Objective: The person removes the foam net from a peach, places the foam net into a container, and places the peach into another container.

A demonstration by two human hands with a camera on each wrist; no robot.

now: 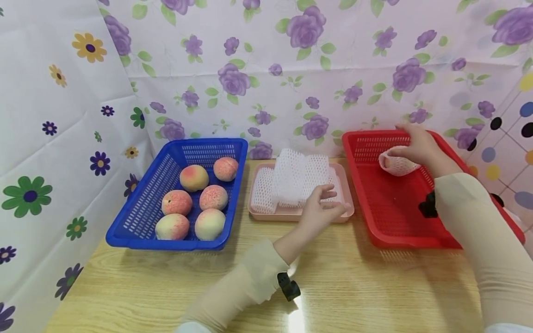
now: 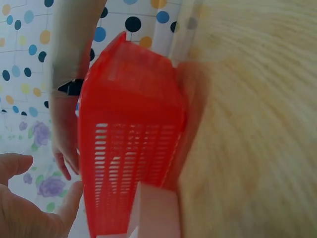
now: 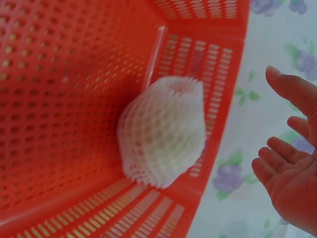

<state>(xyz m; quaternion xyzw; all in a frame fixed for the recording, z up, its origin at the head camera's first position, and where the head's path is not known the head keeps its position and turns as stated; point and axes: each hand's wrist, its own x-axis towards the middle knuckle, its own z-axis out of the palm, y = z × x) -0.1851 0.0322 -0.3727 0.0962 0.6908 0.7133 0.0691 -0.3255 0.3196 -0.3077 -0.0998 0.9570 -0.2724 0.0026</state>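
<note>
A peach in a white foam net (image 1: 399, 167) lies in the far corner of the red basket (image 1: 385, 203). Over that basket my right hand (image 1: 420, 147) has its fingers spread; the right wrist view shows a gap between this hand (image 3: 292, 168) and the netted peach (image 3: 161, 131). My left hand (image 1: 315, 210) holds nothing, its fingers loosely bent near the front right of the pink tray (image 1: 266, 216). White foam nets (image 1: 289, 173) lie piled in that tray. In the left wrist view, the left hand's thumb and fingers stand apart.
To the left, a blue basket (image 1: 170, 244) holds several bare peaches (image 1: 194, 178). All the containers stand on a wooden table (image 1: 341, 282), backed by a flowered cloth (image 1: 275, 106). The pink tray sits between the two baskets, close to the red one.
</note>
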